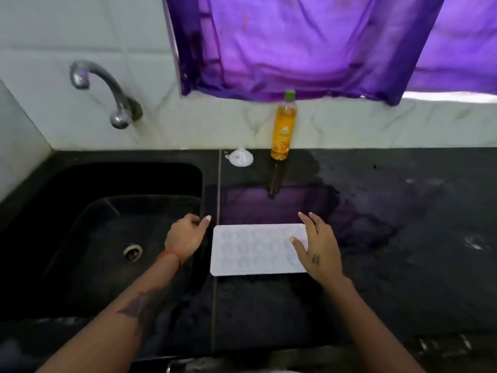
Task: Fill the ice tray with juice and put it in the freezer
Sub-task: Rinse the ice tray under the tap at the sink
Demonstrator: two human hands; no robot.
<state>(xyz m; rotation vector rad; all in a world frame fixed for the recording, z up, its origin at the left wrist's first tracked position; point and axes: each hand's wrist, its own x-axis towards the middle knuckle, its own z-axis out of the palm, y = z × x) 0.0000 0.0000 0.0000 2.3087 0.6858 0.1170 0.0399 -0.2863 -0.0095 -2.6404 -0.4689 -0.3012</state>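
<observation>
Right, the white tray (255,249) lies flat on the black counter (390,238), just right of the sink (107,224), long side toward the person. Its cells are washed out and hard to count; whether anything sits in them cannot be told. The right hand (318,254) is over the tray's right end, fingers straight and spread, thumb lying across the near-right cells, and it hides that corner, so contact with the rim cannot be confirmed. The left hand (188,235) hovers just left of the tray, above the strip between sink and tray, fingers loosely curled around nothing, thumb pointing toward the tray without touching it. An orange band (170,255) circles that wrist. Back against the marble wall stands the bottle (284,125), upright, green cap on, amber juice inside, label blurred; its reflection runs down the glossy counter. Beside it to the left sits a small white funnel (240,157), wide mouth down. A chrome tap (107,90) curves from the wall over the sink; a drain (132,251) glints in the basin. Purple curtain (309,44) hangs above, cut off by the top edge.
</observation>
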